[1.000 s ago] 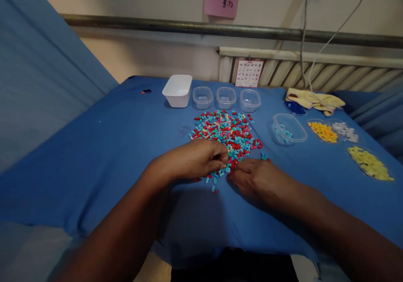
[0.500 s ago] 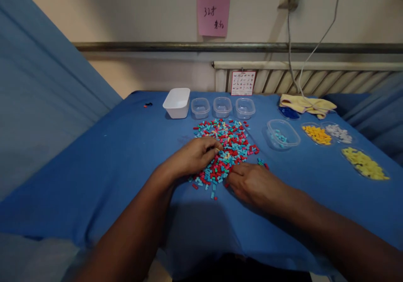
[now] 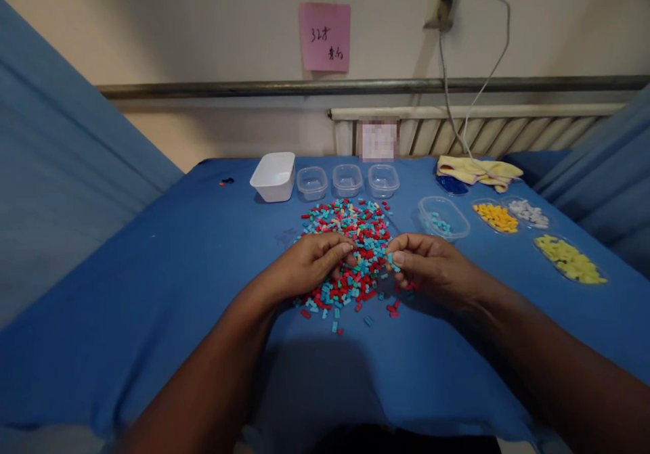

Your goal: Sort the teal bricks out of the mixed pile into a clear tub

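Observation:
A pile of small building bricks (image 3: 355,224), mostly red and light blue, lies on the blue cloth in front of me. My left hand (image 3: 317,262) rests over the pile's left side, thumb against curled fingers. Whatever those fingers hold, if anything, is hidden. At the right side of the pile, my right hand (image 3: 431,264) pinches a light blue brick (image 3: 393,262) between thumb and fingers. Below that hand lie a few loose red bricks (image 3: 393,308). A clear tub (image 3: 460,222) with some light blue bricks stands beyond it.
At the back stand a white bin (image 3: 274,193) and three small clear tubs (image 3: 312,191). To the right are dishes of orange pieces (image 3: 495,217), grey pieces (image 3: 528,213) and yellow-green pieces (image 3: 571,258). A yellow cloth (image 3: 472,167) lies behind them, with a cable across it.
My right hand has lifted from the pile's lower right edge and now shows a light blue brick in its fingers. Loose bricks are spread at that edge. My view has shifted slightly.

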The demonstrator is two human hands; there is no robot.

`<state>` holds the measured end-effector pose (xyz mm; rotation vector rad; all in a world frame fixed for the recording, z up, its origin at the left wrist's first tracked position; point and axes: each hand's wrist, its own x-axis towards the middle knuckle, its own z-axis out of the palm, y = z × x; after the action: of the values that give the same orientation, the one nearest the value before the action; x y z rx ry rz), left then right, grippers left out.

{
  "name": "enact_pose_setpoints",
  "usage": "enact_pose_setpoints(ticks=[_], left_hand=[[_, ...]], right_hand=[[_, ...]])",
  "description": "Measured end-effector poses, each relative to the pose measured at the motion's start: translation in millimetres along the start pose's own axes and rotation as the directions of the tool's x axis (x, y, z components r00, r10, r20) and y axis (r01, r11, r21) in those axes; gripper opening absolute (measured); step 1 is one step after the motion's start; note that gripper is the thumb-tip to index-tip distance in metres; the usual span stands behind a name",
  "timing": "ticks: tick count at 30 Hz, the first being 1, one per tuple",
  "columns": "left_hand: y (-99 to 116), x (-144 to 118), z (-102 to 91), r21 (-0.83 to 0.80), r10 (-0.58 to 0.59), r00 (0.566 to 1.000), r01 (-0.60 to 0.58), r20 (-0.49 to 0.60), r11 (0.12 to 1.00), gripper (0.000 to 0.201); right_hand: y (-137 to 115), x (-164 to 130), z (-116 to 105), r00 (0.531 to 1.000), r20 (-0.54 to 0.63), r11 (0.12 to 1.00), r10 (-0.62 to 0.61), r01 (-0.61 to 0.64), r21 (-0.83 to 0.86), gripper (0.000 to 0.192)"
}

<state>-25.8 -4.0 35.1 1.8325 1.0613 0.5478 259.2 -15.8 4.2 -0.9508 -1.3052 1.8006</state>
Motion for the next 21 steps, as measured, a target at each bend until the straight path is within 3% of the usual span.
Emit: enact_pose_setpoints(ticks=[2, 4, 7, 9, 11, 15, 21], left_hand=[[-1.3, 0.2, -1.5, 0.023, 0.021, 1.000, -0.022, 0.021, 1.000, 0.048], [-4.0, 0.6, -3.0, 0.076, 0.078, 0.997, -0.079, 0.017, 0.994, 0.043], [-8.4, 0.9, -4.0, 0.168, 0.149, 0.988, -0.142, -0.033, 0.976, 0.028], [-10.5, 0.9, -3.6, 0.209, 0.156, 0.986, -0.140, -0.063, 0.968, 0.021], [-11.6, 1.0, -2.9, 0.239, 0.159, 0.985, -0.139, -0.069, 0.961, 0.020], [-11.8, 2.2, -4.0, 0.277, 0.182, 0.983, -0.168, -0.025, 0.946, 0.025], [-15.3, 6.3, -7.4, 0.239, 0.122, 0.987, -0.095, -0.103, 0.966, 0.032]], right_hand=[[-7.2, -1.1, -5.9, 0.995, -0.066, 0.995, -0.077, 0.072, -0.074, 0.042], [-15.8, -1.9, -16.8, 0.955, -0.171, 0.951, -0.240, 0.196, -0.238, 0.038], [-24.4, -1.8, -41.2, 0.809, -0.316, 0.793, -0.496, 0.273, -0.544, 0.031], [-25.1, -1.2, -58.8, 0.708, -0.358, 0.659, -0.609, 0.200, -0.725, 0.027], [-22.6, -0.5, -74.8, 0.646, -0.335, 0.516, -0.686, 0.107, -0.850, 0.024], [-15.5, 3.1, -98.4, 0.605, -0.276, 0.355, -0.746, 0.010, -0.935, 0.024], [-18.3, 13.5, -105.8, 0.630, -0.228, 0.256, -0.743, -0.048, -0.965, 0.027]])
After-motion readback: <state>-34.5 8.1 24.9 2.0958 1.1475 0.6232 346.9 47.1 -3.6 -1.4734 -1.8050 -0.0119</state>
